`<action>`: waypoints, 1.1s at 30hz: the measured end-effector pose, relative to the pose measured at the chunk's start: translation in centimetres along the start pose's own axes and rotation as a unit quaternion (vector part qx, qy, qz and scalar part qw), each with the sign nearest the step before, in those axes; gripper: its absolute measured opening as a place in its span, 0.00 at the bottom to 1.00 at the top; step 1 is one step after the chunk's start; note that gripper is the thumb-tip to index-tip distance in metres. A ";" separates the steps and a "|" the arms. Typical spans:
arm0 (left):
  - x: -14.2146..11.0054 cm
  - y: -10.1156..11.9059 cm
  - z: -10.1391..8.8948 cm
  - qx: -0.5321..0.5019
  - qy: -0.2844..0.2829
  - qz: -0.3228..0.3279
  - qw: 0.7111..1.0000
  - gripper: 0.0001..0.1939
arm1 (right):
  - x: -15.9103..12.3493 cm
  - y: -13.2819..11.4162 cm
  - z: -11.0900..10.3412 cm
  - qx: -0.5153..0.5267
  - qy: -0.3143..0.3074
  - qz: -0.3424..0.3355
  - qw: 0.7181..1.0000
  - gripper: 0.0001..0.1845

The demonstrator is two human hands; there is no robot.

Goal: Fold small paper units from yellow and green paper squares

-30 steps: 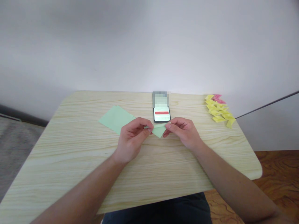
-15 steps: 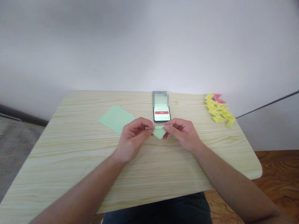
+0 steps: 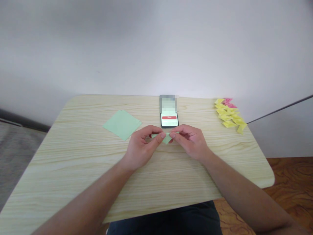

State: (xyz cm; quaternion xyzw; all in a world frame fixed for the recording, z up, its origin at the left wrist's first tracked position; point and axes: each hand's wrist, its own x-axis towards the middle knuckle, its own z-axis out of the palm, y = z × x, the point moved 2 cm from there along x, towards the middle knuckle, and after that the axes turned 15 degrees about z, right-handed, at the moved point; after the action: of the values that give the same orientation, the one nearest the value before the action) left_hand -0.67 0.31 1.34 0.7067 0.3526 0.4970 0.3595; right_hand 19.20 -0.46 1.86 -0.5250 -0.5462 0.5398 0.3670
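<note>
A partly folded sheet of green paper (image 3: pixel 167 139) is held between my two hands, just in front of the phone. My left hand (image 3: pixel 144 145) pinches its left side, thumb on the near face and fingers behind. My right hand (image 3: pixel 191 140) pinches the other side in the same way. Both thumbs lie close together near the middle, and a pointed corner of the paper hangs below them. Much of the paper is covered by my fingers.
Green square sheets (image 3: pixel 121 124) lie stacked at the left. A phone (image 3: pixel 169 121) with a lit screen stands at the back middle. Several folded yellow paper pieces (image 3: pixel 229 124) and some pink ones (image 3: pixel 228 101) sit at the right, near the edge of the wooden table (image 3: pixel 73 156).
My left hand has slid right, bringing its thumb nearer to the right thumb. Less of the green paper's pointed corner shows. The right hand has barely moved.
</note>
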 end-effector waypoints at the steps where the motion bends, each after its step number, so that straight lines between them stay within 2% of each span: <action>1: 0.0 0.0 0.0 0.006 -0.003 0.002 1.000 0.08 | 0.0 0.0 0.0 -0.004 0.002 -0.001 1.000 0.10; 16: 0.1 0.5 0.0 -0.012 0.005 0.001 1.000 0.06 | -0.1 -0.7 -0.4 -0.020 -0.018 0.010 1.000 0.13; 23: 0.2 0.3 0.0 -0.040 0.016 -0.006 0.999 0.07 | 0.2 0.1 -0.6 0.007 -0.036 0.027 0.999 0.12; 26: 0.2 0.4 -0.1 -0.043 0.021 -0.008 0.999 0.07 | 0.1 0.1 -0.7 -0.007 -0.031 0.022 0.999 0.11; 33: 0.1 0.2 -0.2 -0.043 0.018 -0.014 0.999 0.07 | 0.2 -0.4 -0.7 0.038 -0.047 -0.001 0.998 0.10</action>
State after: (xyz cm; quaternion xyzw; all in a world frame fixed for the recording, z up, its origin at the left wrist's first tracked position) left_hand -0.80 0.35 1.66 0.6763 0.3468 0.5199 0.3900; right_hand 19.73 -0.07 2.32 -0.4838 -0.5427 0.5839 0.3613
